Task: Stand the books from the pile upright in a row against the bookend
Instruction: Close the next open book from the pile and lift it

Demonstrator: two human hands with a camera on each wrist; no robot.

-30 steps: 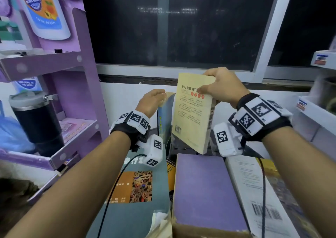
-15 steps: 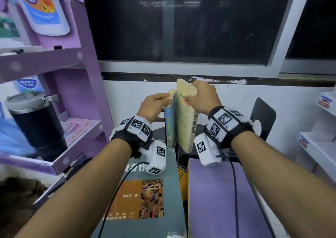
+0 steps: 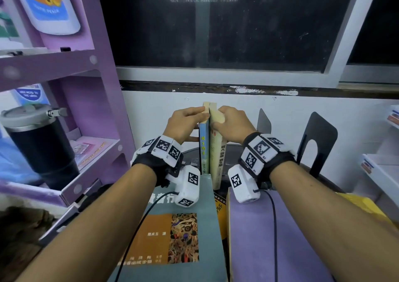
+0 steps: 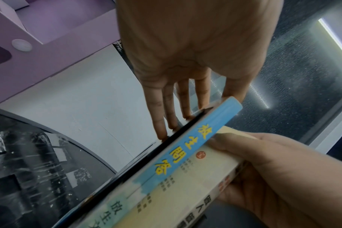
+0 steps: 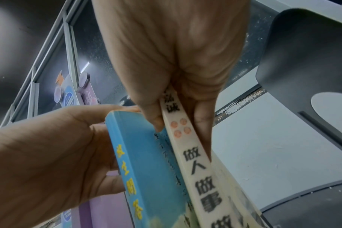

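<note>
A thin cream book (image 3: 216, 150) with black spine lettering stands upright, pinched near its top by the right hand (image 3: 232, 124); the blue book (image 3: 204, 150) touches it, flat left hand (image 3: 183, 123) pressing its far side.

The blue book (image 3: 204, 150) has a shiny paper cover. The bookend (image 3: 317, 139) is smooth, dull black metal. The purple book (image 3: 269, 238) looks matt.

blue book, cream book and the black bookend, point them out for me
blue book (image 3: 204, 145) head view, on its spine
cream book (image 3: 222, 155) head view, on its lettered spine
black bookend (image 3: 323, 130) head view, on its upright plate
</note>
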